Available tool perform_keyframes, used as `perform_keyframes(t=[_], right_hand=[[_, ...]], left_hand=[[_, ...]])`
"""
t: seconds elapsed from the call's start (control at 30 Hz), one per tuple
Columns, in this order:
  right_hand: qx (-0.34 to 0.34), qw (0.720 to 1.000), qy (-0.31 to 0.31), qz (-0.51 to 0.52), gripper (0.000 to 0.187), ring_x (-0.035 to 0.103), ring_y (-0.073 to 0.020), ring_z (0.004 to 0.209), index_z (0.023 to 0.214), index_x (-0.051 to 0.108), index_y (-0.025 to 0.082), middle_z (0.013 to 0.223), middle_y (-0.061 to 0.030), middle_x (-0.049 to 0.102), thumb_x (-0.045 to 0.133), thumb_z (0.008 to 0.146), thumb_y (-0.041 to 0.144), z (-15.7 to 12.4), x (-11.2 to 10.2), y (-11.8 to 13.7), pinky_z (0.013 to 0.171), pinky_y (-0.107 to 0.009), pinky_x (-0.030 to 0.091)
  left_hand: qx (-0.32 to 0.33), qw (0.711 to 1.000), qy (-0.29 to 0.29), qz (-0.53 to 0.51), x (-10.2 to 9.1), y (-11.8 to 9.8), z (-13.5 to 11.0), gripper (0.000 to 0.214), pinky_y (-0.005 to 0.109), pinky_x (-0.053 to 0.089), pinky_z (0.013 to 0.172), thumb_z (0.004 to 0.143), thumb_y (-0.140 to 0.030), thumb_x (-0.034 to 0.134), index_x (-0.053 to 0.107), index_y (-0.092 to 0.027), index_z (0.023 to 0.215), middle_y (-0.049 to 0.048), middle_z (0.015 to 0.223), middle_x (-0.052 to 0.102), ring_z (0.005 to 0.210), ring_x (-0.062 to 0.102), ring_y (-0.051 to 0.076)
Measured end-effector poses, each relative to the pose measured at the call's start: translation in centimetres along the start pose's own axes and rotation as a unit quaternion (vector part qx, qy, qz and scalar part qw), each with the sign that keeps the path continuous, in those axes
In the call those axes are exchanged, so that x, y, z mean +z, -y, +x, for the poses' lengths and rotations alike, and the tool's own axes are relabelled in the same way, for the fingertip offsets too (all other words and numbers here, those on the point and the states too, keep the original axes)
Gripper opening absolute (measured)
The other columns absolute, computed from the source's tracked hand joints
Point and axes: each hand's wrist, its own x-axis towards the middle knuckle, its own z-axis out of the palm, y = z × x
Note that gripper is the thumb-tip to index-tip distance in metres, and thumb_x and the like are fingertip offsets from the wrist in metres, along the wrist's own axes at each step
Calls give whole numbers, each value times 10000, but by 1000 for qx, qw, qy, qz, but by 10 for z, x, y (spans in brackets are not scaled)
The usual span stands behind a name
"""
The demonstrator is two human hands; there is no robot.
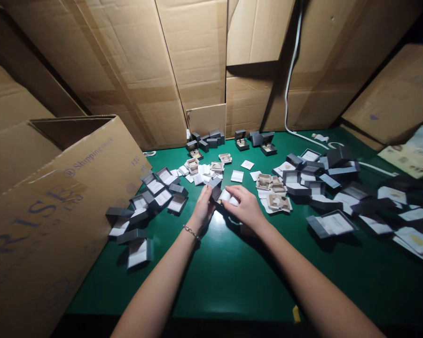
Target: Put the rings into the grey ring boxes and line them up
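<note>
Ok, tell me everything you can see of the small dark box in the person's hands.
The small dark box is charcoal grey and matte-looking, seemingly stiff card, and appears open. It is near the middle of the view, over the green table. The left hand grips its left side; the right hand holds a white piece at its opening. Fingers hide much of it, so I can't tell whether that piece sits fully inside.

Your green tabletop (211,286) carries open dark-grey boxes (333,223) on both sides, white cards (237,176), brown moulded inserts (279,202) and a white cable (307,138).
</note>
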Motion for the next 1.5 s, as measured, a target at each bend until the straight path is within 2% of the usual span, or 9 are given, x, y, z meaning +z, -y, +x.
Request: perform_keyframes(t=[0.2,0.37,0.57,0.73,1.0,1.17,1.33,1.5], right_hand=[[-9,1000,11,-19,349,656,-225,921,1058,685,178,1022,-100,671,598,731,259,-2,3,-5,846,-349,535],[-15,999,8,-31,337,646,-226,928,1052,657,168,1016,-107,672,579,729,225,-1,3,-7,846,-350,524],[1,999,44,-17,364,637,-226,934,1080,619,170,1012,-97,671,588,723,235,1,0,-5,838,-347,511],[30,996,79,5,375,630,-228,962,1099,597,176,1064,-93,669,582,731,241,2,-4,-2,853,-355,493],[86,990,101,41,364,645,-204,921,1083,600,212,1028,-47,696,645,724,252,2,-6,4,800,-315,484],[78,990,105,48,301,640,-193,835,1033,622,202,922,-29,698,637,743,279,1,-1,6,735,-305,494],[46,995,69,51,386,635,-227,960,1092,619,196,1069,-83,680,669,731,323,2,-1,3,829,-358,502],[26,998,5,64,359,582,-246,1134,1081,638,202,1186,-101,646,606,782,397,5,-10,-4,979,-412,449]], left_hand=[[38,998,5,42,4,0,-3,463,287,455,863,705,-404,746,599,-170,1077,74,1091,646,976,608,186],[33,996,-8,83,5,-3,-6,506,229,457,692,677,-409,768,590,-179,1092,54,1020,636,791,596,124],[34,995,1,90,7,-4,-7,495,262,467,799,656,-401,785,603,-176,1057,69,1069,637,925,606,164],[35,995,8,93,6,-4,-6,476,271,469,819,660,-396,783,610,-178,1046,76,1093,641,971,607,181],[34,996,5,81,6,-5,-7,508,259,470,792,629,-414,800,614,-185,1043,69,1087,641,949,611,174],[7,998,7,55,9,-2,-8,565,269,474,749,591,-420,822,606,-178,1053,72,1073,641,880,615,167],[27,998,-14,58,11,-1,-8,529,233,441,639,601,-438,812,618,-168,1013,47,961,644,755,581,130],[38,998,-38,45,6,-5,-5,519,229,425,638,679,-510,738,607,-173,1052,34,875,635,722,568,122]])
